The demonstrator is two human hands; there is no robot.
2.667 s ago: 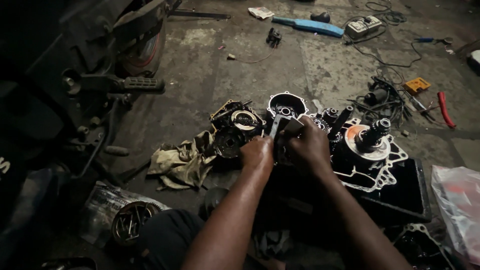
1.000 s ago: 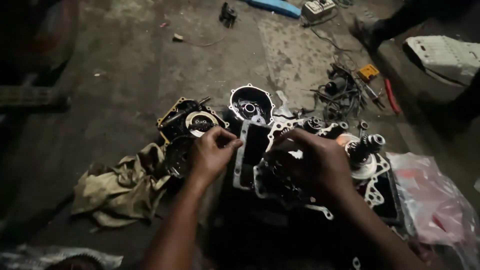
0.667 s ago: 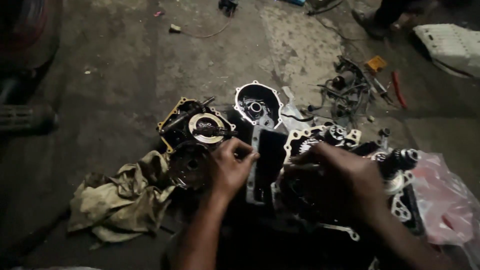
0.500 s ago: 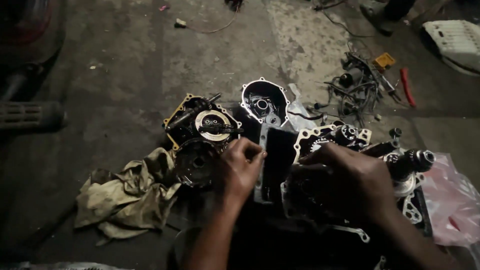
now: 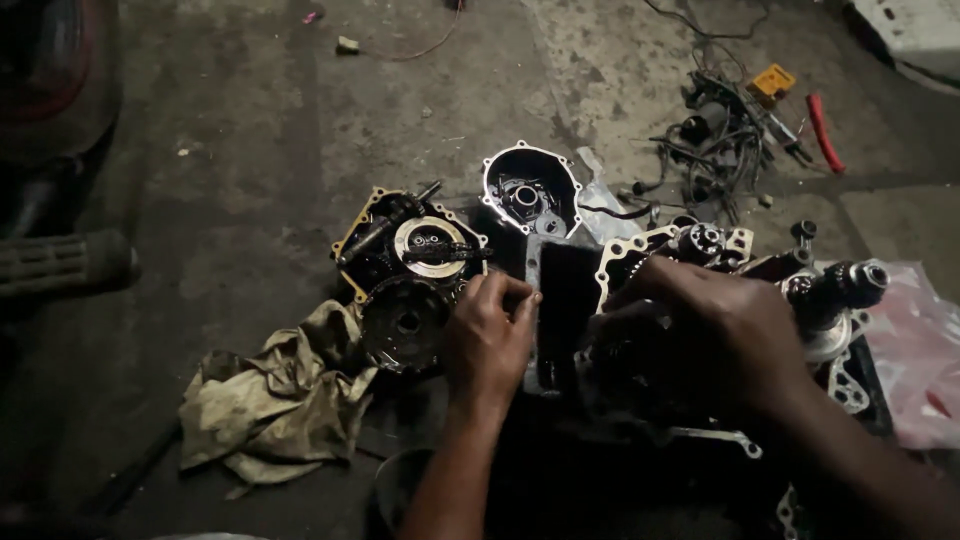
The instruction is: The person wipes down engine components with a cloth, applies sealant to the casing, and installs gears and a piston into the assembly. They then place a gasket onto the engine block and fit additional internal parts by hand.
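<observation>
A person's two bare hands work over a dismantled engine on a dark, oil-stained concrete floor [image 5: 250,150], seen from above. At the centre stands a dark rectangular engine cylinder block [image 5: 560,300] with a pale metal edge. The left hand [image 5: 490,335] is just left of the block, fingers curled together and pinching its left edge near the top. The right hand [image 5: 720,320] lies just right of the block, fingers spread and pressed down on the engine crankcase [image 5: 650,250], a pale casting with a gasket-lined rim that touches the block's right side. Whether that hand grips anything underneath cannot be told.

Left of the block, beyond the left hand, sits a clutch assembly [image 5: 410,270] in an open casing half. Behind the block lies a round engine cover [image 5: 530,190], hollow side up. Far left of the block, a crumpled greasy rag [image 5: 275,395] lies on the floor. Right of the block, past the crankcase, a geared shaft [image 5: 840,290] stands beside a pink plastic bag [image 5: 920,360]. Behind and right, well apart, lie tangled wires and hand tools [image 5: 730,130].
</observation>
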